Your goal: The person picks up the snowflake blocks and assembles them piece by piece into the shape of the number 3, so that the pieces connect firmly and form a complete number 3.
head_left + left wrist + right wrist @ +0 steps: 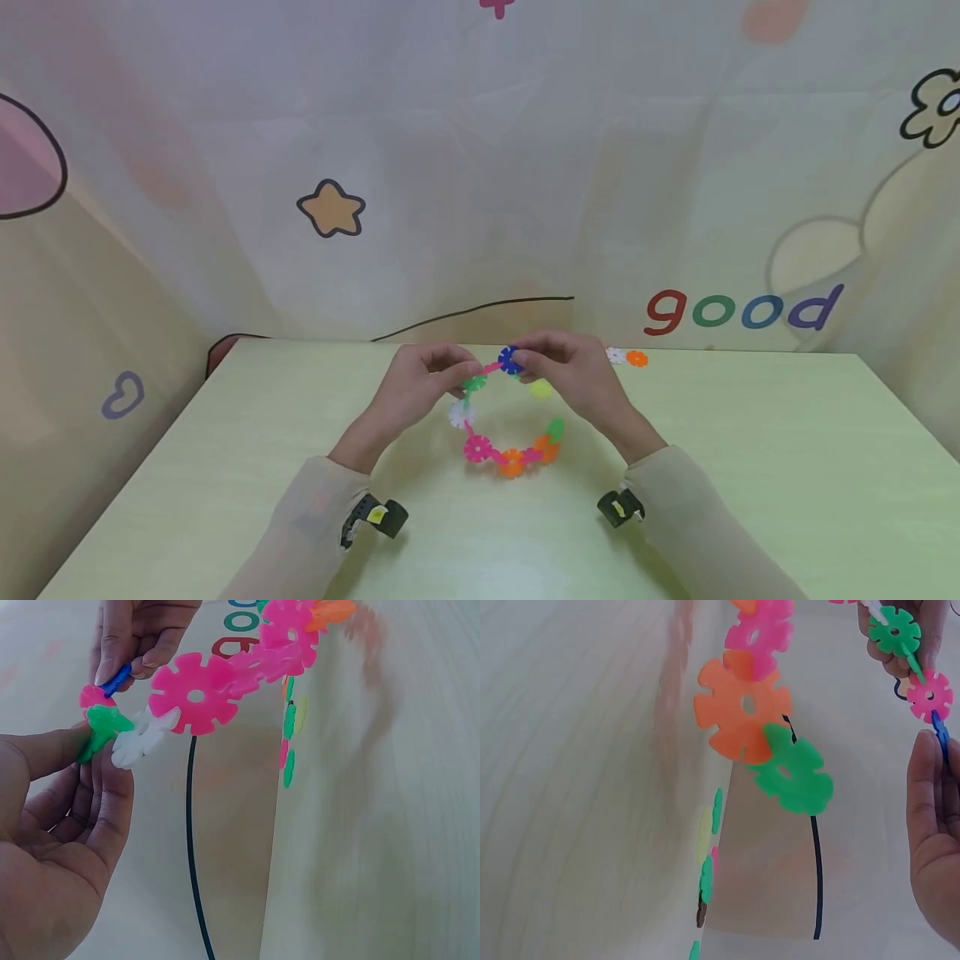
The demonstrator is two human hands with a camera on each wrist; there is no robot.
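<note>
1. Left hand (pixel 431 375): pinching the green flower piece (pixel 474 382) near the chain's upper end. Uneven squeezing could loosen its joint.
2. Chain (pixel 477 448): hanging in a curve below the hands, above the table (pixel 750 467). Its weight could part weak joints.
3. Right hand (pixel 573 371): pinching the blue flower piece (pixel 510 360) against a pink piece (pixel 922 702). Off-angle pressure could unseat it; joint depth unconfirmed.

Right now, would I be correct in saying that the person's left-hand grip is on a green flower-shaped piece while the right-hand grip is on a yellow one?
Not quite: the piece in the right-hand grip is not yellow but a blue flower-shaped piece, as the head view shows. The left-hand grip is indeed on a green flower-shaped piece.
</note>
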